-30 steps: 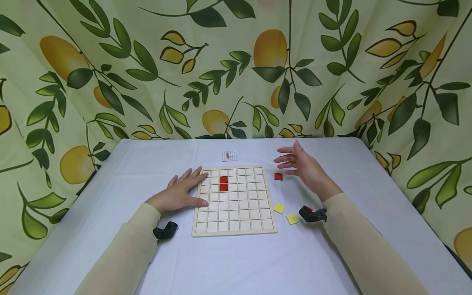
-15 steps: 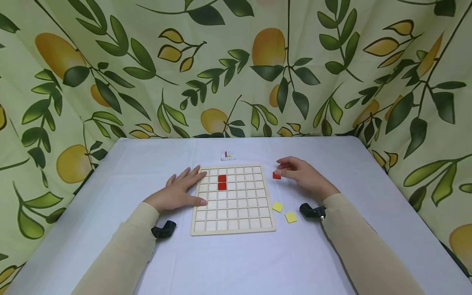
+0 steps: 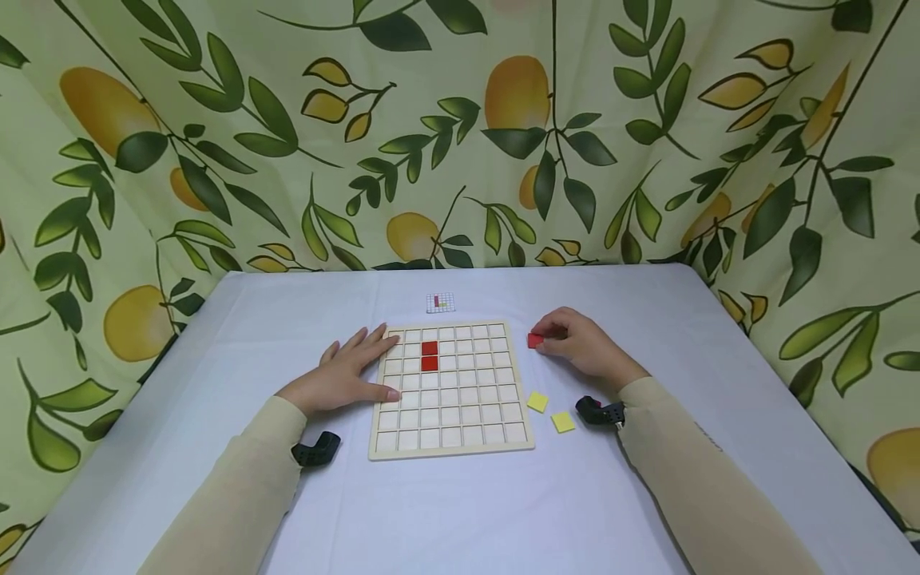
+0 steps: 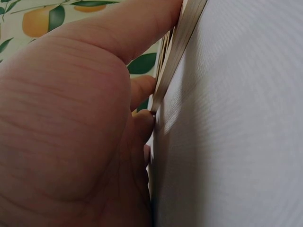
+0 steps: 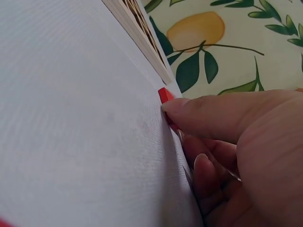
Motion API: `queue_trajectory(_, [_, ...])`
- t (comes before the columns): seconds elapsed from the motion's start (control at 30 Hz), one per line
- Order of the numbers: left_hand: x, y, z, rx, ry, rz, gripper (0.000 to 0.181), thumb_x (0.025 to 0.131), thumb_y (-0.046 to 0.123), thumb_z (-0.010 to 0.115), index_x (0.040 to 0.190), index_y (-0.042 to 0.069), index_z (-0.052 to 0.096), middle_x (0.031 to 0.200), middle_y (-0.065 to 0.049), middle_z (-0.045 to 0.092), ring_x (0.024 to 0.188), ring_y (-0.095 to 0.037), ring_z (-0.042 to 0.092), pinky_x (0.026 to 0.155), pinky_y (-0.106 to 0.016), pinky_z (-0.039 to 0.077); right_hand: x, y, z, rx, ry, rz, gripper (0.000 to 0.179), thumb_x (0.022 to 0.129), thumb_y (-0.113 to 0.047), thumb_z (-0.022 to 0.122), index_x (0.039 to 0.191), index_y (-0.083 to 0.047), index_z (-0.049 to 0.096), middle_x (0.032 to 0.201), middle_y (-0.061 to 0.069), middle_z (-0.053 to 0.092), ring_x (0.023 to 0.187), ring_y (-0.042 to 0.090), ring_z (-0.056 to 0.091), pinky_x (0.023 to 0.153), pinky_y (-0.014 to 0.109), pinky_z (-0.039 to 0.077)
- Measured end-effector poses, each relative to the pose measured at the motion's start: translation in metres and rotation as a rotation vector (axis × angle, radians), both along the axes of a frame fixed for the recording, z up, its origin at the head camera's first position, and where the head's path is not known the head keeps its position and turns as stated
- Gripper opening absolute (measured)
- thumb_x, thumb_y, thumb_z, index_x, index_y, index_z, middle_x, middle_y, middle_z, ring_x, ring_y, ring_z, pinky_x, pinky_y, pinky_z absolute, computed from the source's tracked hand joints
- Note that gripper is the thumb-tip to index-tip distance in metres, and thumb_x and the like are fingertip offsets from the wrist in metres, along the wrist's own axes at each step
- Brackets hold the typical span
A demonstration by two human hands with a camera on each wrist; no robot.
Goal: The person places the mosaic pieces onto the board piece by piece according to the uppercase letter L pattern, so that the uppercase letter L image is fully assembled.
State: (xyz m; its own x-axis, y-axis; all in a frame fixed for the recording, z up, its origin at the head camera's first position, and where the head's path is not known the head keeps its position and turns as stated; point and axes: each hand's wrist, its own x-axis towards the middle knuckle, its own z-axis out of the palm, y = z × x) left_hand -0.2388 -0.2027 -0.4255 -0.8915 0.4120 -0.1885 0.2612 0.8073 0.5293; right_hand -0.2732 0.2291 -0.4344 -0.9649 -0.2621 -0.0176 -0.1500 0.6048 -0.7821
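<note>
Lowered since the earlier frame: right hand [image 3: 582, 346], fingers pinching red tile [image 3: 534, 341], edge grip apparently suiting its thinness | tile just right of grid board [image 3: 451, 453] | left hand [image 3: 341, 375] spread over board's left edge, presumably steadying it

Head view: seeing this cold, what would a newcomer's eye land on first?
Probably the boldly printed fruit-and-leaf curtain, filling the background behind the white table. Next, the two red tiles, lined up in one column in the upper left part of the pale grid board. Just right of the board, the right hand pinches another red tile.
</note>
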Motion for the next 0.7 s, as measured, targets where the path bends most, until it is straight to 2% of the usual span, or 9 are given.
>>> queue_trajectory(0.13, [0.0, 0.0, 0.0, -0.007, -0.001, -0.001, 0.114, 0.085, 0.072, 0.081, 0.175, 0.023, 0.03, 0.182, -0.004, 0.009, 0.166, -0.034, -0.007, 0.125, -0.065, -0.012, 0.0, -0.001, -0.001, 0.021, 0.02, -0.008, 0.029, 0.1, -0.005, 0.079, 0.129, -0.006, 0.077, 0.126, 0.01, 0.064, 0.115, 0.032, 0.055, 0.102, 0.047, 0.047])
queue_trajectory(0.27, [-0.001, 0.0, -0.001, 0.001, 0.004, -0.004, 0.114, 0.085, 0.071, 0.081, 0.174, 0.022, 0.031, 0.182, -0.005, 0.01, 0.166, -0.035, -0.006, 0.125, -0.066, -0.012, 0.0, -0.002, -0.001, 0.031, 0.031, -0.003, 0.024, 0.1, -0.004, 0.079, 0.124, -0.007, 0.079, 0.121, 0.011, 0.062, 0.109, 0.032, 0.053, 0.094, 0.044, 0.046])
queue_trajectory(0.47, [-0.001, -0.001, -0.001, 0.004, 0.007, -0.004, 0.114, 0.084, 0.072, 0.082, 0.174, 0.023, 0.032, 0.182, -0.005, 0.01, 0.166, -0.035, -0.006, 0.125, -0.066, -0.012, 0.002, -0.006, 0.002, -0.002, -0.028, -0.037, 0.02, 0.1, -0.003, 0.079, 0.117, -0.01, 0.07, 0.111, 0.011, 0.065, 0.108, 0.032, 0.056, 0.096, 0.044, 0.048])
queue_trajectory(0.7, [-0.001, -0.002, 0.0, 0.005, 0.007, -0.002, 0.115, 0.083, 0.073, 0.082, 0.174, 0.023, 0.032, 0.182, -0.004, 0.01, 0.166, -0.034, -0.006, 0.125, -0.065, -0.012, 0.006, -0.009, 0.009, -0.004, -0.02, -0.032, 0.012, 0.103, -0.007, 0.076, 0.114, -0.009, 0.072, 0.111, 0.008, 0.069, 0.109, 0.031, 0.057, 0.099, 0.045, 0.049])
